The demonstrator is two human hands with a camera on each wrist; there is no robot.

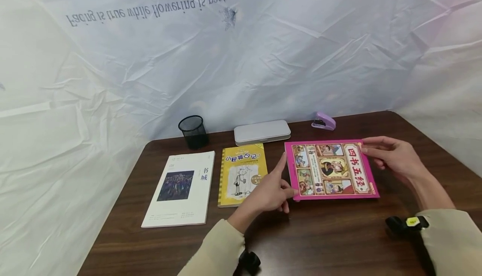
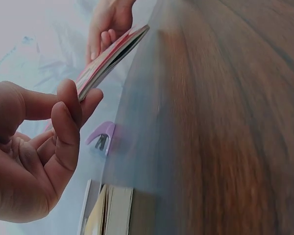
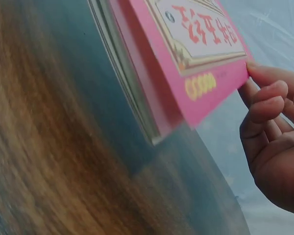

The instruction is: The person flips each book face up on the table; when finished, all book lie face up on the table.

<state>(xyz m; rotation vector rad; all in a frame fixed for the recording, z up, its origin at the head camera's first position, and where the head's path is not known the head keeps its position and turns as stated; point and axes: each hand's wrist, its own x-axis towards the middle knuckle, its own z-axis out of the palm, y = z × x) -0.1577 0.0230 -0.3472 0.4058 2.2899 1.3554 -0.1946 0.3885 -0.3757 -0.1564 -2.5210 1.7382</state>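
A pink picture book [image 1: 331, 169] with cartoon panels is held up off the table between both hands, its cover facing up. My left hand [image 1: 269, 190] pinches its near left corner between thumb and fingers, with the index finger stretched along the left edge. On the far right edge, my right hand [image 1: 395, 158] grips the book with thumb and fingers. Seen from the right wrist, the front cover [image 3: 206, 98] gapes a little from the pages below. Just left of my left hand, a yellow comic book [image 1: 235, 175] lies flat, partly covered by that hand.
A white book [image 1: 184, 213] lies at the left of the dark wooden table [image 1: 320, 242]. Along the back stand a black mesh pen cup [image 1: 193, 133], a pale flat case [image 1: 262, 131] and a purple stapler [image 1: 324, 121]. Behind them hangs a white printed cloth [image 1: 263, 58].
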